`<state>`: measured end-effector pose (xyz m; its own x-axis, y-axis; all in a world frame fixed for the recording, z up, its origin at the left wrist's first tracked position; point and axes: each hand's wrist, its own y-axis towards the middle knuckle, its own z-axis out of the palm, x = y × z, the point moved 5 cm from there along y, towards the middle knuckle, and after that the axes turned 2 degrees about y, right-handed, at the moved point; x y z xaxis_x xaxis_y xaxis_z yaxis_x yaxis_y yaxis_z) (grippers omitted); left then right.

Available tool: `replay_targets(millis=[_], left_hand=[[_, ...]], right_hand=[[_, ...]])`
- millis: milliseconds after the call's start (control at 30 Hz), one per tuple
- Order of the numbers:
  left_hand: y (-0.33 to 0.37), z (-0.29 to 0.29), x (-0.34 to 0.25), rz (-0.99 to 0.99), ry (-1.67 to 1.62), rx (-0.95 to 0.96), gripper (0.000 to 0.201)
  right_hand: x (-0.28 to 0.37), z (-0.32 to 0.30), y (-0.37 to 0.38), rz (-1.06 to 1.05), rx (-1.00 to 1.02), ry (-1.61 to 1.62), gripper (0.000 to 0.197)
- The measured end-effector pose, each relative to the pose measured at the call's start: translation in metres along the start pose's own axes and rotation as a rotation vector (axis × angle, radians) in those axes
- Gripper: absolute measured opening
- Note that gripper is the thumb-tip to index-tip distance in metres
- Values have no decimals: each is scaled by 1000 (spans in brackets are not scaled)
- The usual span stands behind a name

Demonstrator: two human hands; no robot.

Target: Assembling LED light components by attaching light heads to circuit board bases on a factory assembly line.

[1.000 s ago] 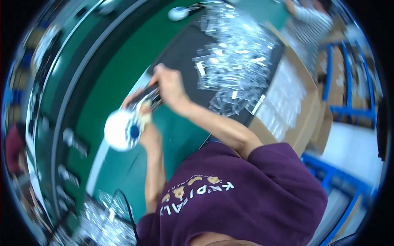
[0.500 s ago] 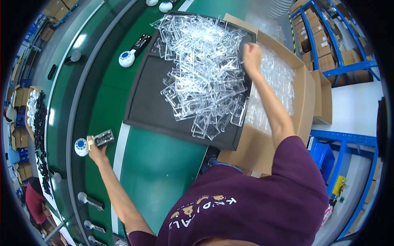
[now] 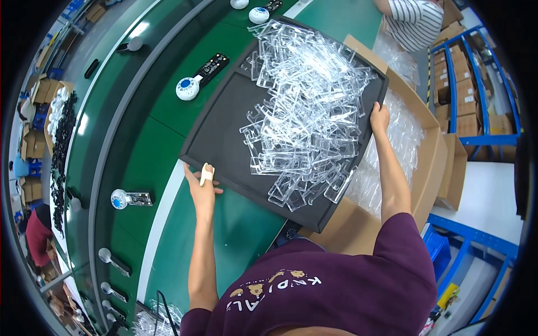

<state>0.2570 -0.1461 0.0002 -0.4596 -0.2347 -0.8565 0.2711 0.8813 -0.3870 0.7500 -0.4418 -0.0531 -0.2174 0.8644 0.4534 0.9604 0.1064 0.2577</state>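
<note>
A black tray [image 3: 218, 131] lies tilted across the view, heaped with clear plastic frame-like parts [image 3: 314, 106]. My right hand [image 3: 380, 119] is closed around its right edge. At its near left corner is my left hand [image 3: 203, 182], fingers spread, with a pale wrap on one finger that touches the tray's rim. I see nothing held in that hand. To its left, on the green conveyor, lies a handheld device [image 3: 119, 199] with a round white head, a blue disc and an exposed circuit board.
Another such device [image 3: 188, 88] sits farther up the conveyor. A cardboard box [image 3: 427, 145] with clear plastic packing stands right of the tray. A person in a striped top [image 3: 414, 22] is at the far right. Blue shelving [image 3: 465, 89] holds cartons.
My left hand has let go of the device on the conveyor and moved right to the tray's corner. My right hand has come down onto the tray's right edge. The view has turned.
</note>
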Motion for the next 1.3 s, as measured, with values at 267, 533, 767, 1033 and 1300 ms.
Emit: replay_targets(millis=[267, 533, 767, 1033, 1300], left_hand=[[-1, 8, 22, 70, -114, -77, 75], [95, -50, -25, 127, -89, -262, 86], [206, -21, -41, -106, -175, -132, 75], [126, -52, -87, 503, 32, -473, 73], [27, -147, -79, 568, -478, -380, 60]], right_hand=[[-20, 8, 31, -34, 49, -48, 48], [176, -79, -3, -602, 53, 348, 26], [384, 0, -107, -1081, 321, 93, 22], [408, 66, -101, -946, 562, -449, 34], [391, 98, -116, -691, 549, -505, 35]])
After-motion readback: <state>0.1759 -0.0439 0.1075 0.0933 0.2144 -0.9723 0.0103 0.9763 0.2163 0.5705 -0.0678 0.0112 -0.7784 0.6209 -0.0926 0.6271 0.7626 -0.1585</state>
